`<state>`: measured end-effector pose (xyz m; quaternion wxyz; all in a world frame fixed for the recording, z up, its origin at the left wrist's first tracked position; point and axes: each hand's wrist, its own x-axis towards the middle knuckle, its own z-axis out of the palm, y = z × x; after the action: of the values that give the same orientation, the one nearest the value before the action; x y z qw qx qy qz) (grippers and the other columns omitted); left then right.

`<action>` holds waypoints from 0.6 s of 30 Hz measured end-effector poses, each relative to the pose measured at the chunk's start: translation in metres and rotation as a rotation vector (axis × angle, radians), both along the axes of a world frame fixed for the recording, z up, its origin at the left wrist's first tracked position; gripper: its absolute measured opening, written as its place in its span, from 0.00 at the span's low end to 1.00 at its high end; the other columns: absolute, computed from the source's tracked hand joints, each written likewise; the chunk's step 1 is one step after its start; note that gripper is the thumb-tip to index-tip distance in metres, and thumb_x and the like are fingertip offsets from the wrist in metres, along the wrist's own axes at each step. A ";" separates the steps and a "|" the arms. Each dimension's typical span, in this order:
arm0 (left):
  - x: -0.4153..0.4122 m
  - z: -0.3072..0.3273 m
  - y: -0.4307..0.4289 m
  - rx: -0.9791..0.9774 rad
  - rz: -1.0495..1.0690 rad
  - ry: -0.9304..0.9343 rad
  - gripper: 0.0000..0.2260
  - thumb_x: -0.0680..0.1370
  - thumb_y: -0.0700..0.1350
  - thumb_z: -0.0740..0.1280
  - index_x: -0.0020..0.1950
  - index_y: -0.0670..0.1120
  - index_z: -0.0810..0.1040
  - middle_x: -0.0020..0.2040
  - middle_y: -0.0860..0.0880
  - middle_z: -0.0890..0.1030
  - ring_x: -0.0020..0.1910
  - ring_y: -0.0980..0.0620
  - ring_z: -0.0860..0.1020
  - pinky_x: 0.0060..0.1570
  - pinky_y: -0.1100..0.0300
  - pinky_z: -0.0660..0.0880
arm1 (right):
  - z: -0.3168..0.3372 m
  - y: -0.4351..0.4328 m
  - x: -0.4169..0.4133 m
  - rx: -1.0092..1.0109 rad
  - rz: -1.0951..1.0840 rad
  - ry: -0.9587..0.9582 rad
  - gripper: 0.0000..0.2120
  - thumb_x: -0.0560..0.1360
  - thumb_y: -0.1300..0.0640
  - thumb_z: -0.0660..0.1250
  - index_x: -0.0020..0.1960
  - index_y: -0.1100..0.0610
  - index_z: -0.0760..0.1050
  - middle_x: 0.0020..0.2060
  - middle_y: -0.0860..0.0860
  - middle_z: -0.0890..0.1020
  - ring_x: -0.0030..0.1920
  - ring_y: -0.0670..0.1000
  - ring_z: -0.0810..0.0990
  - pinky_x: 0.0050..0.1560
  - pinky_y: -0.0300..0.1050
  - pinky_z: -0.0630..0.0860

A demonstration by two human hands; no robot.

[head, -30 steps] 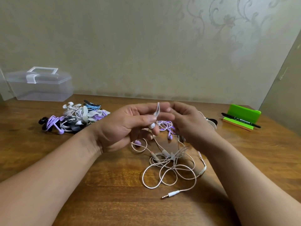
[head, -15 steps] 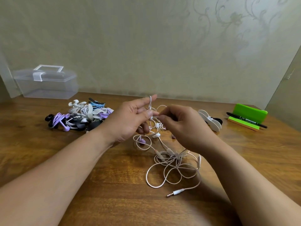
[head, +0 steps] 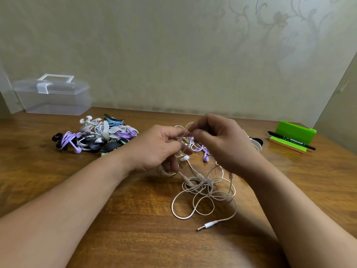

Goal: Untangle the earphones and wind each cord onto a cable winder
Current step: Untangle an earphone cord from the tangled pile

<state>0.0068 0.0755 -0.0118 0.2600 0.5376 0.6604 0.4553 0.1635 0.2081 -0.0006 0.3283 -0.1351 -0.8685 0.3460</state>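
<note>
Wooden table (head: 135, 219), glossy brown grain, set against a papered wall.

Left hand (head: 158, 147): raised above the table's middle, fingers curled, thumb and forefinger pinching a thin white cord (head: 202, 194). Right hand (head: 222, 146): just beside it, fingertips nearly meeting the left, likewise curled and pinching the same cord.

The cord hangs from both hands and lies in loose overlapping loops on the table below, toward the near edge. Its slim metal-tipped plug (head: 207, 225) lies free at the near end of the loops. A rounded white earbud (head: 184, 158) and a purple earbud (head: 206, 158) dangle under the hands; purple cord is mixed in there.

Left of the hands: a pile of earphones (head: 96, 136), purple, white, blue and black, bundled. Far left corner: a clear plastic box (head: 54, 95), lid shut, white latch. Far right edge: a green block (head: 293, 132) with a black pen (head: 291, 141) lying across its front. A flat white winder (head: 256, 144) shows partly behind the right wrist.
</note>
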 end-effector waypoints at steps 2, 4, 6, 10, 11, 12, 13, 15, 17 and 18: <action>-0.001 0.001 0.000 0.026 -0.011 -0.019 0.18 0.86 0.36 0.60 0.70 0.54 0.77 0.54 0.48 0.87 0.36 0.45 0.83 0.37 0.55 0.81 | 0.000 0.001 0.000 -0.002 0.008 0.004 0.06 0.81 0.58 0.69 0.51 0.50 0.83 0.41 0.53 0.86 0.42 0.62 0.83 0.41 0.64 0.80; -0.002 0.001 0.000 0.036 -0.012 -0.031 0.20 0.86 0.37 0.61 0.71 0.59 0.74 0.53 0.48 0.87 0.36 0.44 0.84 0.38 0.54 0.81 | -0.001 0.001 0.000 -0.017 0.009 0.033 0.06 0.82 0.59 0.68 0.52 0.51 0.83 0.40 0.53 0.85 0.41 0.62 0.83 0.38 0.62 0.80; -0.002 0.000 -0.001 0.017 -0.015 -0.003 0.21 0.85 0.40 0.63 0.75 0.59 0.69 0.53 0.50 0.87 0.35 0.44 0.84 0.38 0.52 0.82 | 0.000 0.000 0.001 -0.040 0.011 0.066 0.06 0.82 0.60 0.68 0.53 0.51 0.83 0.41 0.52 0.86 0.42 0.61 0.84 0.39 0.62 0.81; 0.002 0.002 -0.003 -0.066 -0.097 0.115 0.18 0.86 0.43 0.62 0.75 0.58 0.71 0.52 0.50 0.87 0.33 0.44 0.82 0.36 0.54 0.79 | 0.001 0.003 0.000 -0.061 0.012 0.115 0.07 0.81 0.62 0.69 0.54 0.53 0.83 0.42 0.51 0.87 0.44 0.58 0.86 0.46 0.62 0.83; 0.004 0.003 -0.004 -0.081 -0.128 0.122 0.17 0.86 0.43 0.62 0.74 0.57 0.72 0.51 0.50 0.87 0.31 0.44 0.81 0.34 0.55 0.78 | 0.001 0.006 0.001 -0.067 0.013 0.126 0.07 0.81 0.63 0.69 0.54 0.54 0.83 0.42 0.51 0.87 0.44 0.55 0.86 0.48 0.59 0.83; 0.005 0.005 -0.005 -0.092 -0.157 0.107 0.17 0.86 0.43 0.61 0.75 0.56 0.71 0.50 0.49 0.87 0.30 0.45 0.80 0.33 0.56 0.77 | 0.001 0.008 0.001 -0.075 0.018 0.138 0.06 0.80 0.64 0.70 0.55 0.55 0.83 0.42 0.52 0.87 0.45 0.52 0.87 0.49 0.54 0.83; 0.006 0.007 -0.007 -0.101 -0.191 0.073 0.18 0.86 0.42 0.61 0.76 0.54 0.71 0.51 0.48 0.87 0.28 0.47 0.79 0.31 0.57 0.76 | 0.002 0.009 0.002 -0.084 0.029 0.148 0.06 0.80 0.64 0.70 0.55 0.56 0.83 0.42 0.52 0.87 0.45 0.49 0.87 0.48 0.49 0.83; 0.006 0.013 -0.012 -0.122 -0.281 -0.020 0.19 0.86 0.39 0.61 0.77 0.51 0.70 0.53 0.43 0.87 0.25 0.50 0.77 0.30 0.57 0.74 | 0.004 0.012 0.004 -0.128 0.051 0.171 0.04 0.81 0.63 0.71 0.55 0.59 0.83 0.42 0.51 0.87 0.41 0.45 0.85 0.43 0.39 0.79; 0.005 0.018 -0.017 -0.129 -0.388 -0.106 0.21 0.84 0.40 0.62 0.77 0.52 0.70 0.54 0.40 0.86 0.24 0.51 0.77 0.29 0.59 0.73 | 0.004 0.014 0.004 -0.250 0.085 0.190 0.04 0.81 0.62 0.71 0.54 0.61 0.82 0.40 0.53 0.84 0.33 0.45 0.80 0.36 0.39 0.75; 0.006 0.020 -0.019 -0.109 -0.437 -0.160 0.22 0.84 0.40 0.63 0.77 0.54 0.71 0.55 0.39 0.86 0.23 0.52 0.76 0.28 0.60 0.73 | 0.002 0.017 0.004 -0.296 0.096 0.184 0.04 0.81 0.61 0.71 0.54 0.61 0.82 0.38 0.54 0.82 0.31 0.47 0.76 0.34 0.43 0.72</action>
<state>0.0125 0.0567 0.0086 0.4323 0.6153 0.5291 0.3932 0.1675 0.2247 0.0016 0.3661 -0.1083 -0.7799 0.4961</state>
